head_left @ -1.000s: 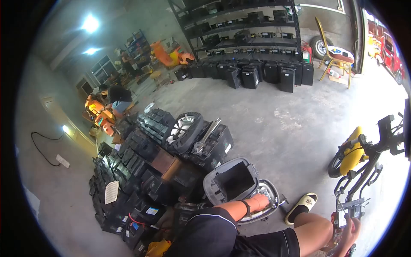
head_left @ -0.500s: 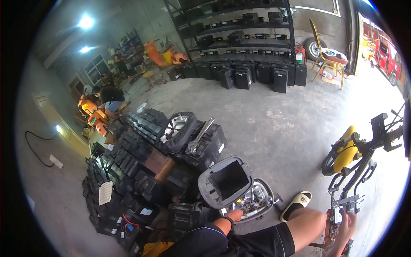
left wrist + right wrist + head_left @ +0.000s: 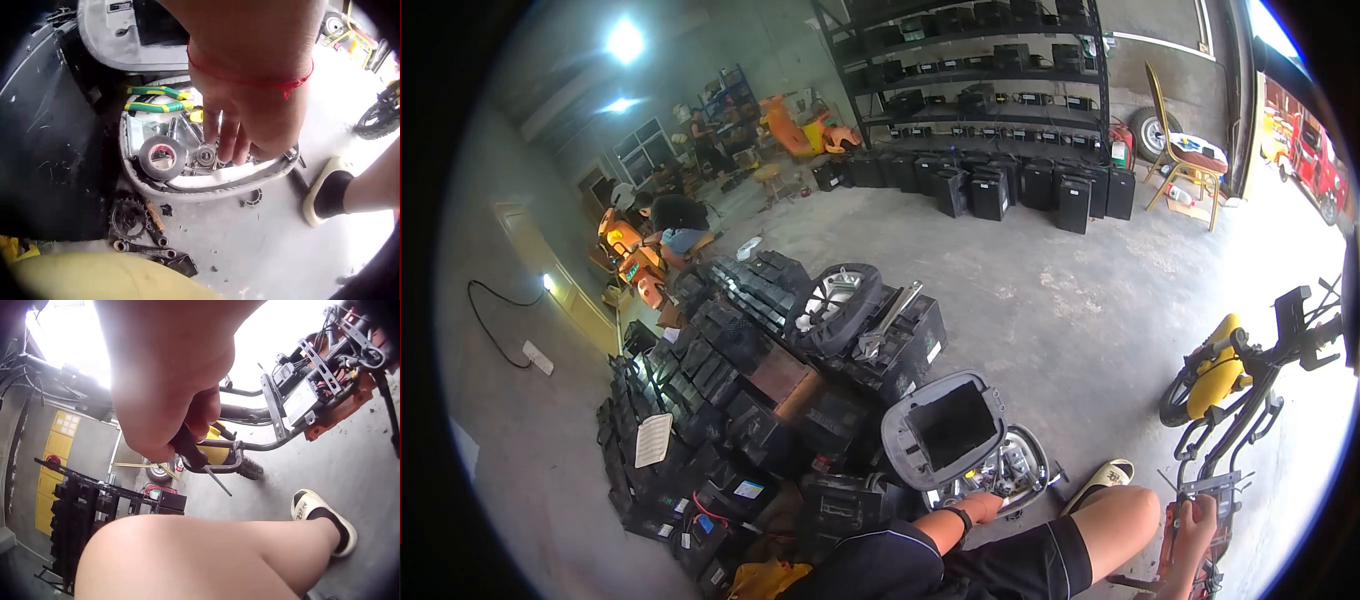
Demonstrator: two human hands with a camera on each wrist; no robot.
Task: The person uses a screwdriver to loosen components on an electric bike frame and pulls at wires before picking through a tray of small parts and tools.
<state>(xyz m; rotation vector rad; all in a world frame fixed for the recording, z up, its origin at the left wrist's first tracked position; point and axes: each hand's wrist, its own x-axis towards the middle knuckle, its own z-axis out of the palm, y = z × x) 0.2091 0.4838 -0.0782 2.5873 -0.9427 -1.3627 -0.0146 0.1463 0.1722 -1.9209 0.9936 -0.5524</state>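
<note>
My left hand [image 3: 983,506] is over the near edge of a light tray [image 3: 1040,452] of metal parts. In the left wrist view the hand [image 3: 253,119] hangs with its fingers extended down among small parts; nothing is visibly gripped. Black tape [image 3: 162,158], green-yellow pliers [image 3: 156,107] and a bearing [image 3: 205,156] lie beside it in the tray. My right hand [image 3: 1195,530] is beside the bike frame [image 3: 1225,425]. In the right wrist view the hand [image 3: 181,381] grips the dark handle [image 3: 187,449] of a tool with a thin metal shaft [image 3: 219,482].
A grey open bin-like shell [image 3: 893,440] adjoins the tray. Stacked black batteries [image 3: 745,430], a wheel [image 3: 832,310] and a large wrench [image 3: 890,318] are at left. A sprocket [image 3: 129,217] lies on the floor. Shelves stand behind; a person [image 3: 675,215] crouches far left.
My left hand has withdrawn from the tray's middle to its near edge, then shifted slightly right. The right hand stays by the bike frame. The head view has shifted a little.
</note>
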